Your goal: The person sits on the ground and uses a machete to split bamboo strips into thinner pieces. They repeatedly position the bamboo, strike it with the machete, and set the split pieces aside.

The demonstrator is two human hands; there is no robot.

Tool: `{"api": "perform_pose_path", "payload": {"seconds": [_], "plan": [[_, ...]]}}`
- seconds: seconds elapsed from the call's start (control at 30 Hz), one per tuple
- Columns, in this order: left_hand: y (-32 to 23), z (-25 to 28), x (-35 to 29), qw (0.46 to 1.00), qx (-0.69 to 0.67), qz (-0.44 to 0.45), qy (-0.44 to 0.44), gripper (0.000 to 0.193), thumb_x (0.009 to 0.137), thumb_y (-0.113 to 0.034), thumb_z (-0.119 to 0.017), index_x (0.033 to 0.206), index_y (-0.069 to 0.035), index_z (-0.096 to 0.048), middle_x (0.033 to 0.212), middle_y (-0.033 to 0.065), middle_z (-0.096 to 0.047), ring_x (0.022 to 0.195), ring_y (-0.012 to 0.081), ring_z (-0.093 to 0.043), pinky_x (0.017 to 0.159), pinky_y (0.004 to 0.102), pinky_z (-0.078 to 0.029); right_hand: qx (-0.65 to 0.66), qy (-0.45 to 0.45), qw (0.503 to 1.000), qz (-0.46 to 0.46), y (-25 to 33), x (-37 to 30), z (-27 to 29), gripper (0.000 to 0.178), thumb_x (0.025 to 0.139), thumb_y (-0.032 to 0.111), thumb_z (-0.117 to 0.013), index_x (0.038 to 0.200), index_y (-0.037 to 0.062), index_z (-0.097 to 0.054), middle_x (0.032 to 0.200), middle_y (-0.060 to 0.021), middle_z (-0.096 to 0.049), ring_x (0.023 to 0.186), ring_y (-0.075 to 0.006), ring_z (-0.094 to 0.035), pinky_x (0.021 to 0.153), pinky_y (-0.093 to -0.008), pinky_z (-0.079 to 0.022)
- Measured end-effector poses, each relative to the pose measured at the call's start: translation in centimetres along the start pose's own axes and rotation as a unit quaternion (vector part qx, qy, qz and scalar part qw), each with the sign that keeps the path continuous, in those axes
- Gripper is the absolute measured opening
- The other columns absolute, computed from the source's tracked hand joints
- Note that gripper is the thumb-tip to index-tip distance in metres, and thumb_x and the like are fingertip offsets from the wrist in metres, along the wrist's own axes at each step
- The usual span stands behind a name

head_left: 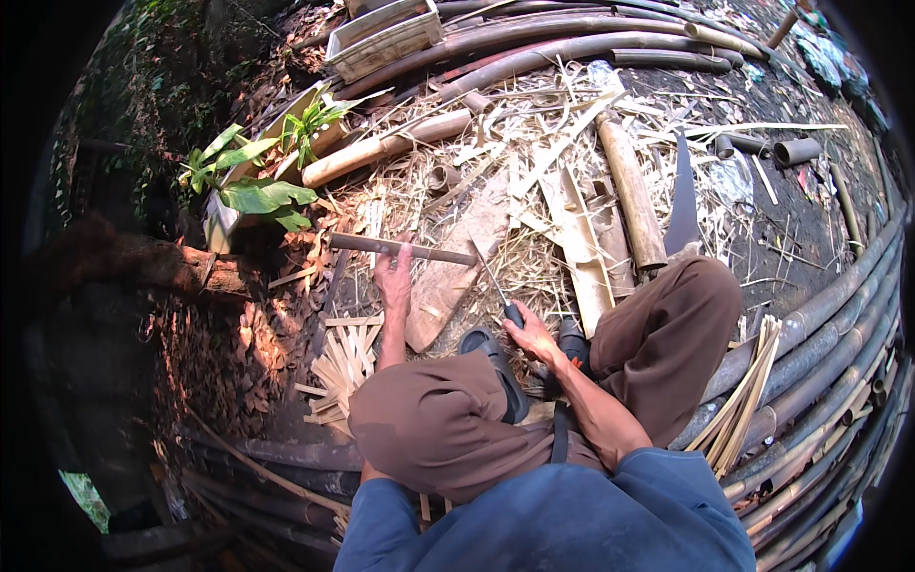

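My left hand [392, 282] is wrapped round the middle of a slim brown bamboo piece [434, 255], held crosswise above a worn wooden board [431, 320]. My right hand [535, 337] grips the black handle of a knife [494, 279]. Its narrow blade points up and left, with the tip close to the bamboo's right end; whether the two touch I cannot tell. Below my left forearm lies a heap of pale split bamboo strips [341, 367]. Right of the board rest a split bamboo half [579, 250] and a whole bamboo length [631, 195].
A dark saw blade [682, 195] stands by my right knee. Long bamboo poles [820, 348] are stacked at right, with a bundle of strips [751, 393] on them. Shavings [543, 133] cover the ground. A leafy plant [267, 195] and a pale crate [386, 43] stand at far left.
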State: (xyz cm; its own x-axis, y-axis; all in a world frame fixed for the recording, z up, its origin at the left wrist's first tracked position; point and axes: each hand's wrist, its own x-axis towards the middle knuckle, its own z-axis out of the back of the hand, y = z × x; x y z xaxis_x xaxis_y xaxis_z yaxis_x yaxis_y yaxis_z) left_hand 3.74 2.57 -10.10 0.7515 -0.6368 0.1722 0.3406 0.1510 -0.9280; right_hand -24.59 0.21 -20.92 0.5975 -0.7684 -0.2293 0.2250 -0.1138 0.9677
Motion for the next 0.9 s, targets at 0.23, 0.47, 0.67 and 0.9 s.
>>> {"api": "perform_pose_path", "payload": {"seconds": [0.23,0.47,0.67,0.9], "plan": [[-11.8,0.9,2.1,0.91,-0.36,-0.055,-0.196,0.045,0.1,-0.047,-0.051,0.085,-0.005,-0.056,0.07,0.0013,-0.049,0.064,0.01,-0.046,0.06,0.0258,-0.04,-0.099,-0.018,0.991,-0.082,2.7,-0.4,0.4,0.058,0.092,0.042,-0.055,0.137,0.0071,-0.045,0.101,-0.0308,-0.066,0.097,-0.0486,-0.063,0.085,-0.0487,-0.05],[-12.8,0.3,0.0,0.913,-0.355,-0.067,-0.189,0.051,0.102,-0.049,-0.046,0.069,-0.011,-0.039,0.053,-0.0034,-0.031,0.044,0.0073,-0.027,0.043,0.0243,-0.025,-0.051,0.074,0.994,0.063,12.7,-0.5,-2.9,0.039,0.1,0.043,-0.051,0.117,0.0074,-0.053,0.061,-0.016,-0.057,0.053,-0.0312,-0.06,0.053,-0.0473,-0.048],[-13.1,-0.1,-0.8,0.92,-0.325,-0.081,-0.202,0.051,0.103,-0.046,-0.046,0.068,-0.011,-0.037,0.052,-0.0032,-0.031,0.043,0.0065,-0.025,0.042,0.0238,-0.024,-0.161,-0.006,0.986,0.036,7.9,0.5,-2.1,0.035,0.098,0.041,-0.052,0.106,0.0071,-0.053,0.07,-0.0224,-0.064,0.069,-0.0443,-0.065,0.06,-0.0518,-0.051],[-12.9,-0.1,-0.8,0.928,-0.293,-0.081,-0.214,0.052,0.102,-0.047,-0.047,0.066,-0.01,-0.039,0.054,-0.0012,-0.037,0.042,0.0078,-0.031,0.041,0.0242,-0.028,-0.112,0.038,0.992,0.041,11.2,-0.7,-2.9,0.038,0.1,0.043,-0.046,0.101,0.0056,-0.05,0.065,-0.0227,-0.061,0.063,-0.0444,-0.063,0.058,-0.0538,-0.049]]}}
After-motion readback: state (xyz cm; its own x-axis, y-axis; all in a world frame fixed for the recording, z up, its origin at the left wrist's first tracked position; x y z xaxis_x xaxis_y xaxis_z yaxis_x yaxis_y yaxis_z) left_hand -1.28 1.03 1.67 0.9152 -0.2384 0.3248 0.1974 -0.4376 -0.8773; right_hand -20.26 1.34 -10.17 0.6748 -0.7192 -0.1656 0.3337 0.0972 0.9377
